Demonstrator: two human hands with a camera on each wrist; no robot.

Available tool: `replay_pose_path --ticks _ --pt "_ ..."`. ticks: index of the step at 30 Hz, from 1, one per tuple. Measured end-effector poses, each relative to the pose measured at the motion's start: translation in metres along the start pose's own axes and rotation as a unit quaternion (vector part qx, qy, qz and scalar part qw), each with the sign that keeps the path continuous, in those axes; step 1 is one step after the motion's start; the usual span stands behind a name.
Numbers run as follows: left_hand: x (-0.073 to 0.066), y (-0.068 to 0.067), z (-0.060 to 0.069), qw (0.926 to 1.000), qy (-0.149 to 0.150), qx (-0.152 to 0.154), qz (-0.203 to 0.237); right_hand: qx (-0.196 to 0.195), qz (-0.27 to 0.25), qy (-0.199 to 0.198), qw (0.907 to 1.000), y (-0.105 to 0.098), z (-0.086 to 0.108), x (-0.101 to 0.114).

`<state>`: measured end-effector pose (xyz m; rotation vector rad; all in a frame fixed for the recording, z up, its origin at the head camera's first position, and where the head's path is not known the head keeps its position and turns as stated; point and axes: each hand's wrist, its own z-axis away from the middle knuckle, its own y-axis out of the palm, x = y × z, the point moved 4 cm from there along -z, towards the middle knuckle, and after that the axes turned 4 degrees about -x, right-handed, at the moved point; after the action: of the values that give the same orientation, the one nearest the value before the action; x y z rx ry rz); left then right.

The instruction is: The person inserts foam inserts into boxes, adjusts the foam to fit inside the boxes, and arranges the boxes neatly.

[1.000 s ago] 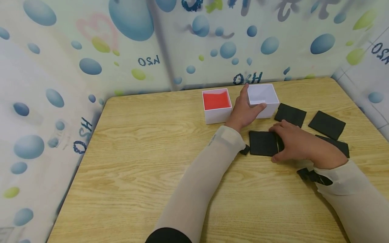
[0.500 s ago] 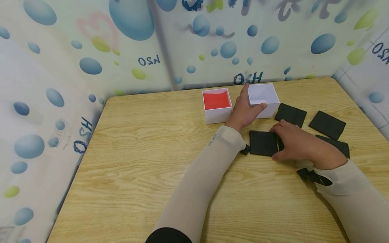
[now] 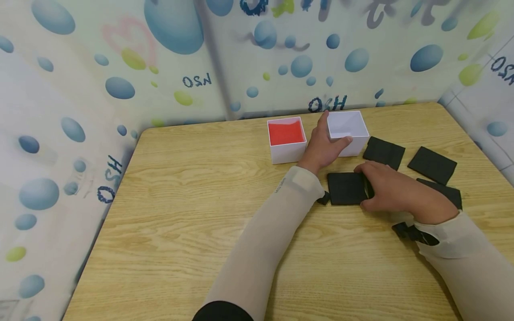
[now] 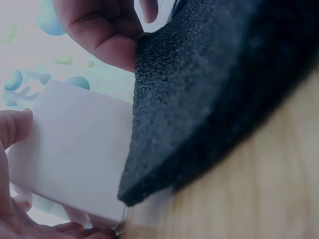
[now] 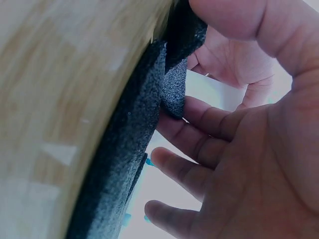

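Closest are the two cream sleeves, the left one with a black band low down, and both reach over a big wooden table with wavy lines. The right hand bends over a flat black square, and its thumb and front finger pinch it at its right end. In the right wrist view, the last two fingers of that hand stand apart. The square is on the near side of the boxes, just past the end of the left sleeve. A bit of another black piece peeks out under the hand, and I cannot tell its whole shape. Three more black pieces lie to the right and farther back, one partly hidden by the right wrist. The left hand grips an open white box, thumb on the near side, fingers round the left side. Just left of it stands a second white box, all red inside, and behind everything is a wall with blue and green spots
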<state>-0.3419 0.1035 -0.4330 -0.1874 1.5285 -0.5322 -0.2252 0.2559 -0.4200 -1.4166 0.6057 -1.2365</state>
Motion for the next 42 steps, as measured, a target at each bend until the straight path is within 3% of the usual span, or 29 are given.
replay_pose_path --ticks 14,30,35,42 --pt "-0.001 0.0 0.002 1.0 -0.001 -0.003 0.002 -0.017 -0.012 -0.015 0.9997 -0.003 -0.001 0.0" --pt "0.001 0.002 -0.001 1.0 0.007 -0.004 0.005 -0.017 -0.111 -0.025 0.9933 -0.01 0.0 -0.002" --pt "0.0 0.001 0.0 1.0 0.005 -0.004 0.007 -0.005 -0.163 -0.021 0.9864 -0.011 0.001 -0.004" --pt "0.001 0.002 0.001 0.9999 0.001 -0.007 0.007 0.016 -0.251 0.011 0.9678 -0.014 0.006 -0.016"
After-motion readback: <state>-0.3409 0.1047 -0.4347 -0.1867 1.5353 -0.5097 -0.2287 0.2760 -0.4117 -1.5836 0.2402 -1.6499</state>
